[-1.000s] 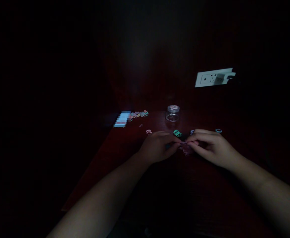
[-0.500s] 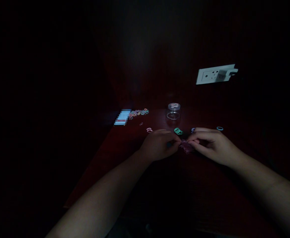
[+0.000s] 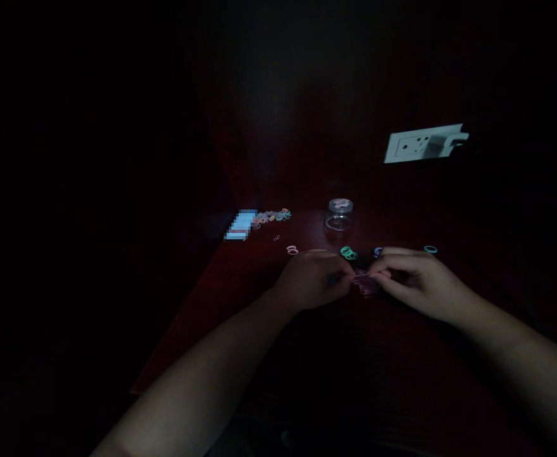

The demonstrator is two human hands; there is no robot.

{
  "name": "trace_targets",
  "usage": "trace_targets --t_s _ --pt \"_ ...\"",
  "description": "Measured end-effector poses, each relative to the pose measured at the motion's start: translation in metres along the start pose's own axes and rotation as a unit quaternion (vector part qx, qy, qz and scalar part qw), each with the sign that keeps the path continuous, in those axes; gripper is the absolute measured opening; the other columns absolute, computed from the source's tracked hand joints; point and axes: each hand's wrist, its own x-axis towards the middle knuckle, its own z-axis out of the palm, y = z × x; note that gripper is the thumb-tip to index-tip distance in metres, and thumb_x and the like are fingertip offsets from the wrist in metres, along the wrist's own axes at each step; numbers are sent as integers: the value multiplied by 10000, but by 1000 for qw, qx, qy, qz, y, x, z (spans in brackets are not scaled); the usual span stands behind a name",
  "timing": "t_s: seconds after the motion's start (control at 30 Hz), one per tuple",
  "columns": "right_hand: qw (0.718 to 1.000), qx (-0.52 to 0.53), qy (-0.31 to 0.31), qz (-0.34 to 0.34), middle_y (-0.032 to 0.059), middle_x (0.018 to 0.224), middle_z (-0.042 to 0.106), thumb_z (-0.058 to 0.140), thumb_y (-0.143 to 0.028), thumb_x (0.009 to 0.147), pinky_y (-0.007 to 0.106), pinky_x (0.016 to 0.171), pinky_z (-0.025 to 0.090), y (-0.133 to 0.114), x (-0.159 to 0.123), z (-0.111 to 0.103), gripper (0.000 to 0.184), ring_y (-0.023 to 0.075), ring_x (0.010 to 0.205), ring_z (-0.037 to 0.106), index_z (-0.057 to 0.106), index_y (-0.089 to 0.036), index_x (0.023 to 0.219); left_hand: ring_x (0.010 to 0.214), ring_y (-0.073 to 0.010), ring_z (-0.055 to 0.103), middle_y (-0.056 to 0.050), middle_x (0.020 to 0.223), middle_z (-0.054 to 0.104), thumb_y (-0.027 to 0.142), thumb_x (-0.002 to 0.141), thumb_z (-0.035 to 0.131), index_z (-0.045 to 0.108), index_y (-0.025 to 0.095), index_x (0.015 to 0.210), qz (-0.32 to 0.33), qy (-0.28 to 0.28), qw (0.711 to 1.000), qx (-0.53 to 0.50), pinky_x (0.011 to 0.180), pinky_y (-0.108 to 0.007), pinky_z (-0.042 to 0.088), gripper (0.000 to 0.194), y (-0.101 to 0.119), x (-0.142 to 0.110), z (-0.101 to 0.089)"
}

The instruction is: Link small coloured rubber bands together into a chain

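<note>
My left hand (image 3: pixel 314 279) and my right hand (image 3: pixel 412 279) face each other low over the table, each in a pinch. A thin pinkish elastic band (image 3: pixel 361 275) is stretched between their fingertips. Directly below it lies a small heap of purple-pink elastic bands (image 3: pixel 368 289), partly hidden by the fingers. Just beyond the hands are several green elastic bands (image 3: pixel 349 253). A bluish-purple band (image 3: pixel 378 252) shows behind my right fingers. Pink bands (image 3: pixel 292 250) lie past my left hand, and a teal band (image 3: pixel 430 249) rests beyond my right.
A clear lidded jar (image 3: pixel 339 216) stands at the back of the dark red table (image 3: pixel 212 285). To the left, a lit phone (image 3: pixel 241 225) lies beside a pile of mixed-colour bands (image 3: pixel 275 217). A wall socket (image 3: pixel 424 144) with a plug is at upper right. The room is dim.
The view has shifted slightly, so everything sits a little further right. Between the fingertips, which are slightly further apart, the band now shows as a stretched line.
</note>
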Motion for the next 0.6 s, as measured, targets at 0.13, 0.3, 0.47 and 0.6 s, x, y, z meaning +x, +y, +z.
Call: trace_targets --t_s 0.13,0.3,0.47,0.6 --pt "1000 4 0 6 13 687 579 611 -262 888 279 591 432 0 0 0 136 144 633 552 704 -190 821 778 -125 652 10 848 733 219 861 592 677 208 865 4 -3 1000 -4 755 -277 501 86 0 0 0" --pt "1000 -9 9 10 23 698 594 610 -266 887 282 596 431 2 -1 -2 147 152 644 556 703 -189 805 768 -123 654 13 838 733 206 845 604 670 203 839 1 10 1000 -6 738 -267 497 66 0 -1 -2" --pt "1000 -16 23 2 17 695 592 621 -251 879 270 590 421 0 0 0 122 144 635 552 706 -188 819 758 -123 661 9 835 726 326 845 656 662 203 874 -26 31 999 -15 743 -274 505 127 6 -2 -3" --pt "1000 -17 -4 -18 7 676 586 612 -238 884 269 618 417 -3 2 5 116 137 639 549 698 -192 822 746 -123 665 15 850 736 426 833 686 679 212 928 -30 16 999 -22 737 -278 511 235 7 -1 -1"
